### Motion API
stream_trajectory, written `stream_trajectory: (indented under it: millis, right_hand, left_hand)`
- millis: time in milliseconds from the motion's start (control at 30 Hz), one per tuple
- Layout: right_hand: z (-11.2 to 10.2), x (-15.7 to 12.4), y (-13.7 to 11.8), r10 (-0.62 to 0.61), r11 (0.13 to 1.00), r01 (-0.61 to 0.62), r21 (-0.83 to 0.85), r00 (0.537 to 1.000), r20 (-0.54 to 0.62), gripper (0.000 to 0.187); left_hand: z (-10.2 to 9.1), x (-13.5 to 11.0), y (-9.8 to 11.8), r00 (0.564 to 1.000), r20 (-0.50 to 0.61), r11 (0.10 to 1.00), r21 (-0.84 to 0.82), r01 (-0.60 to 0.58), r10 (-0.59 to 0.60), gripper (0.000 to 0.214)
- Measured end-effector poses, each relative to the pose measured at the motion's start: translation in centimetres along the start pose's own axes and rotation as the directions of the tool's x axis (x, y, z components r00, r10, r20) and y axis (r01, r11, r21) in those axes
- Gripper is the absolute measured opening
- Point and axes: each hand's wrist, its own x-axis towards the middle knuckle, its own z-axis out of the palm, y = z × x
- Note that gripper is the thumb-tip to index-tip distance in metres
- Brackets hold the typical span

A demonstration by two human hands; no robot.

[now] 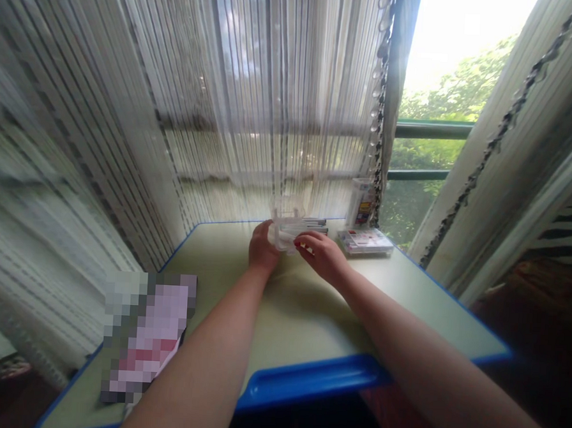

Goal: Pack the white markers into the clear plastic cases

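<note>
Near the far edge of the table, my left hand (pixel 263 250) is wrapped round the left side of a clear plastic container (pixel 285 232). My right hand (pixel 326 256) meets the container's front right part, its fingers bent and pressed together at the rim. What those fingertips pinch is too small and blurred to make out. Just behind the right hand lie several slim, pale sticks with dark ends (pixel 317 225), their kind unclear. To the right of that hand is a flat clear case (pixel 366 241) with small coloured contents.
The pale tabletop (pixel 280 316) has a blue rim and a raised blue front edge (pixel 316 376). A tall clear container (pixel 362 202) stands at the back right. A blurred-out pinkish flat item (pixel 152 335) lies left. String curtains (pixel 273 98) hang behind the table.
</note>
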Motion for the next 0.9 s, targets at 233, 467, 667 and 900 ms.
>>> stream_trajectory:
  millis: [233,467,667,900]
  right_hand:
    - [-0.15,-0.01,0.29,0.025,1.0,-0.025,-0.003,1.0,-0.014,0.011]
    - [0.27,-0.09,0.51,0.016,1.0,-0.016,0.004,1.0,0.015,0.011]
    - [0.09,0.06,0.21,0.02,1.0,-0.02,-0.023,0.999,0.027,0.01]
    - [-0.14,0.06,-0.17,0.09,0.994,-0.087,-0.07,0.995,0.044,0.006]
  left_hand:
    - [-0.12,0.02,0.26,1.0,0.008,1.0,-0.01,0.004,-0.004,0.047]
    - [-0.33,0.06,0.46,0.999,0.029,1.0,-0.004,-0.022,0.022,0.044]
    - [-0.45,0.06,0.58,0.999,0.043,1.0,0.001,-0.011,0.011,0.042]
    - [-0.32,0.0,0.53,0.999,0.034,1.0,0.01,-0.015,0.014,0.044]
